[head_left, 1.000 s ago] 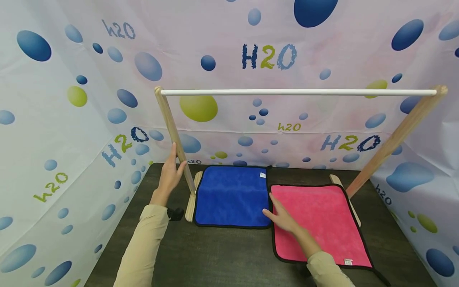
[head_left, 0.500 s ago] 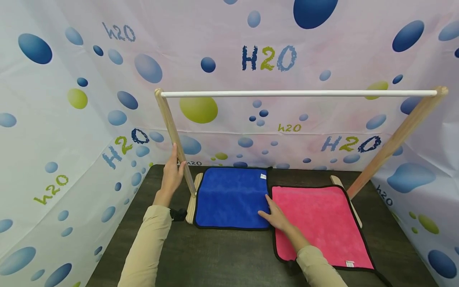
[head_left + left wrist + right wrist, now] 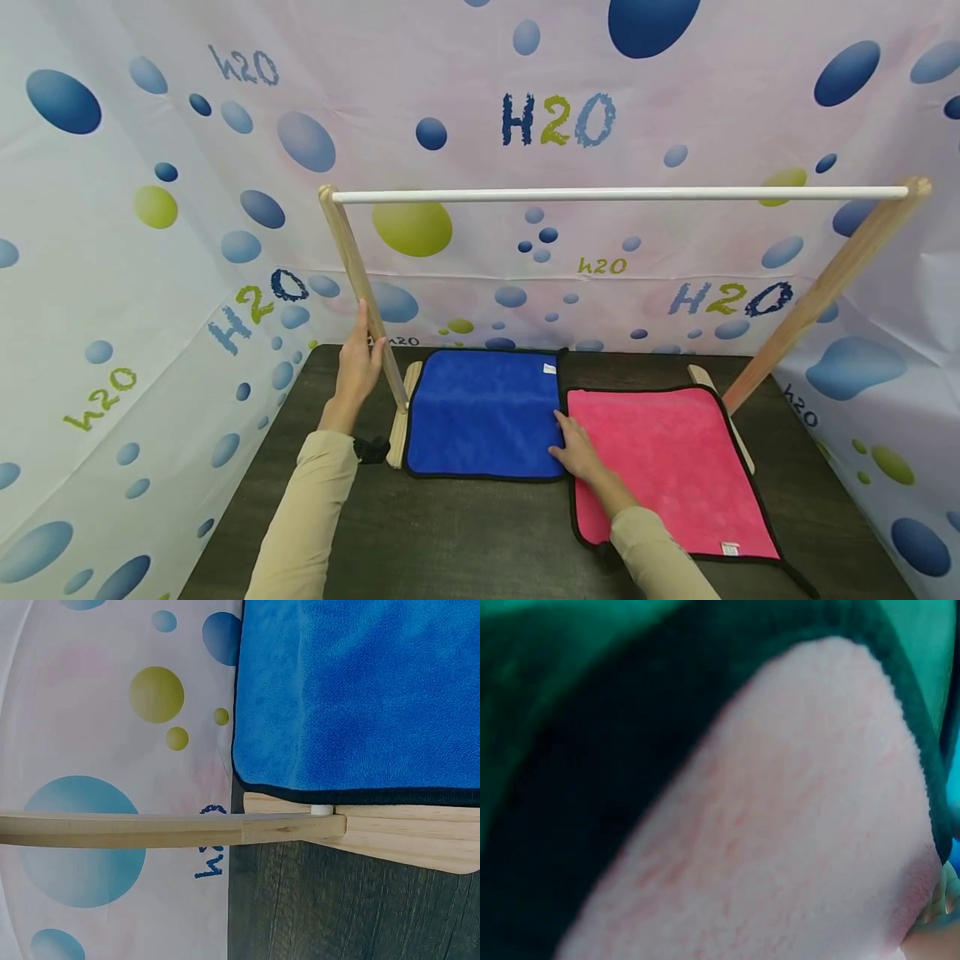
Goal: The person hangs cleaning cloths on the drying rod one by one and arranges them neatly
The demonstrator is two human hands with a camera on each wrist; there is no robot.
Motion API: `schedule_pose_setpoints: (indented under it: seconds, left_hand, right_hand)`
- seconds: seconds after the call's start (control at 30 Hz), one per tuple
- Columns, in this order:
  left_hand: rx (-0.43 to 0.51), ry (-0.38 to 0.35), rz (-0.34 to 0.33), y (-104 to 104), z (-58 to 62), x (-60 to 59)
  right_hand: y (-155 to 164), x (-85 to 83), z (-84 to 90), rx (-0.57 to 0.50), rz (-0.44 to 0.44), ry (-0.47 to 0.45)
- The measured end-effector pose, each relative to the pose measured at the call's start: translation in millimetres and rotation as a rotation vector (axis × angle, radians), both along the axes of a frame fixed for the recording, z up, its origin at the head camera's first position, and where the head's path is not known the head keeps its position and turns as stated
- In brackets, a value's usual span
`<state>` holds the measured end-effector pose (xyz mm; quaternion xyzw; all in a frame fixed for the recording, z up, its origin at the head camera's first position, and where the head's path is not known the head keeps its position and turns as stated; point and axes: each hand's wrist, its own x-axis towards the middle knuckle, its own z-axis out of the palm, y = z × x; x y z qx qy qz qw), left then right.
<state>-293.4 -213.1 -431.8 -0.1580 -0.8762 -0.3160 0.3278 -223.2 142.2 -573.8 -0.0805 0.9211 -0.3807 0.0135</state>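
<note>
My left hand [image 3: 356, 367] touches the left wooden upright [image 3: 348, 242] of a rack, with its index finger straight along the wood. A blue cloth [image 3: 480, 425] with black edging lies flat beside that upright; the left wrist view shows its corner over the wooden foot [image 3: 405, 832]. My right hand [image 3: 581, 450] rests at the blue cloth's right edge, thumb spread from the fingers. Its wrist is over a pink cloth [image 3: 675, 467]. In the right wrist view a pale, dark-edged fabric [image 3: 795, 802] fills most of the picture, and only part of the hand [image 3: 939, 919] shows.
A white rod [image 3: 622, 195] spans the top of the rack to the right wooden upright [image 3: 825, 292]. The dark table [image 3: 450, 533] lies beneath. A printed sheet [image 3: 480, 75] with bubbles and lettering surrounds the table at the back and sides.
My right hand has moved a little left, from the pink cloth's edge to the blue cloth's right edge. My left hand stays at the upright. Both cloths lie as before.
</note>
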Motion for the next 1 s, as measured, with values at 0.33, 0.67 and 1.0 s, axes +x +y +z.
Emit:
schedule_pose_setpoints:
  seconds: [0.33,0.67,1.0]
  left_hand:
    - [0.009,0.001,-0.005,3.0,1.9,-0.4]
    - [0.006,0.023,-0.004,1.8,0.9,-0.4]
    - [0.005,0.015,-0.007,-0.1,-0.6,0.4]
  right_hand:
    - [-2.7,-3.8,3.4,0.036,-0.082,-0.046]
    - [20.5,-40.0,-73.8,-0.146,-0.014,0.014]
    - [-7.5,-3.0,19.2,-0.175,-0.174,-0.142]
